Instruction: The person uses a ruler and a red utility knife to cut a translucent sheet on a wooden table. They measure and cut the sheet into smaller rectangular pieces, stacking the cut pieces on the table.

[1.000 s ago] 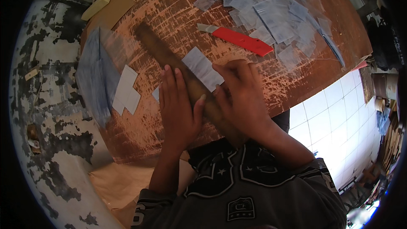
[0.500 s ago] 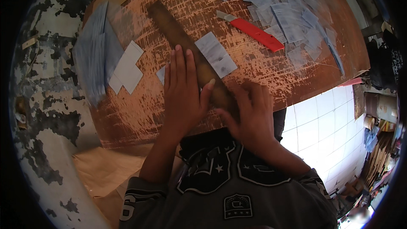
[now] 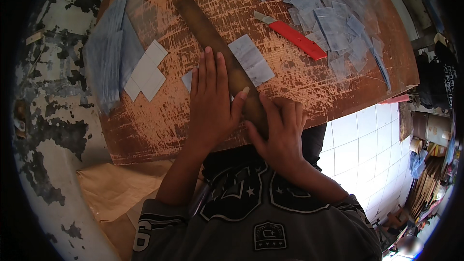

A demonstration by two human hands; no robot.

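Left hand (image 3: 210, 101) is lying flat, fingers spread, pinning the long wooden ruler (image 3: 220, 50) diagonally on the desk (image 3: 309, 87). Right hand (image 3: 280, 133), fingers curled, is gripping its near end. Looks stiff and light; best held flat from above.

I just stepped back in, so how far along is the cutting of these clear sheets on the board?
Done: a heap of cut clear pieces top right, a few white pieces at left. In hand: left hand flat on the long wooden ruler, right hand at its near end. Left: uncut sheets; red cutter lies unused.
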